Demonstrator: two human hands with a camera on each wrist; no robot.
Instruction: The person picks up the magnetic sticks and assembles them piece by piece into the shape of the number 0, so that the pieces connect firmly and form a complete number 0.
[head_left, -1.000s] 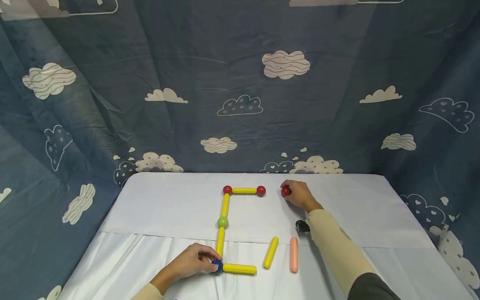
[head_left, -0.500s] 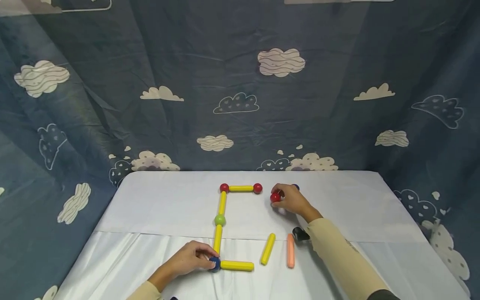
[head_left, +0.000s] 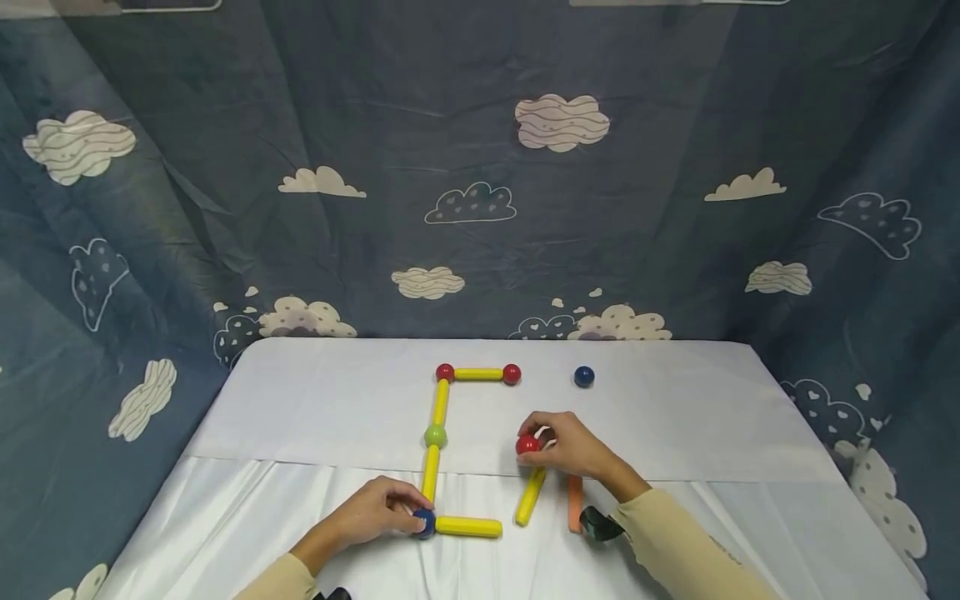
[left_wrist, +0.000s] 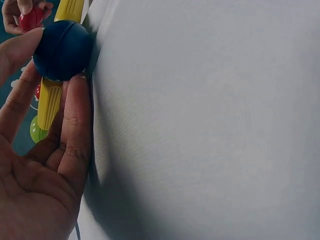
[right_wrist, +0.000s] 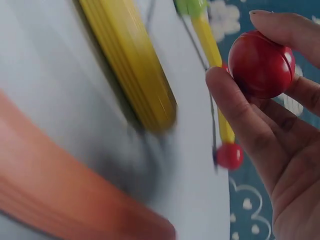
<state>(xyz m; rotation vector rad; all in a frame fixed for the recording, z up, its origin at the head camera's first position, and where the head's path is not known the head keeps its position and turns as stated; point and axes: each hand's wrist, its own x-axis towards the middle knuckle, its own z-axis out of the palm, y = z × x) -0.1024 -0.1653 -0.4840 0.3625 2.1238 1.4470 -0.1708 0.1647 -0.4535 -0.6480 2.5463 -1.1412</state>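
My left hand (head_left: 375, 514) pinches a dark blue ball (head_left: 424, 523) at the near corner of a chain of sticks and balls. In the left wrist view that blue ball (left_wrist: 63, 50) sits between thumb and fingers, with a yellow stick (left_wrist: 50, 105) on either side. My right hand (head_left: 573, 450) holds a red ball (head_left: 527, 444) between thumb and fingertips, over the far end of a loose yellow stick (head_left: 530, 497). The right wrist view shows this red ball (right_wrist: 261, 65) raised off the cloth. From the blue ball, one yellow stick (head_left: 468, 527) points right.
The chain runs through a green ball (head_left: 435, 436) to a red corner ball (head_left: 445, 372), then along a yellow stick (head_left: 478, 374) to another red ball (head_left: 512, 374). A loose blue ball (head_left: 584, 377) lies far right. An orange curved stick (head_left: 574, 504) lies beside my right wrist.
My right hand has carried the red ball toward me and slightly left, uncovering the loose blue ball behind. The left hand keeps its hold on the corner ball.
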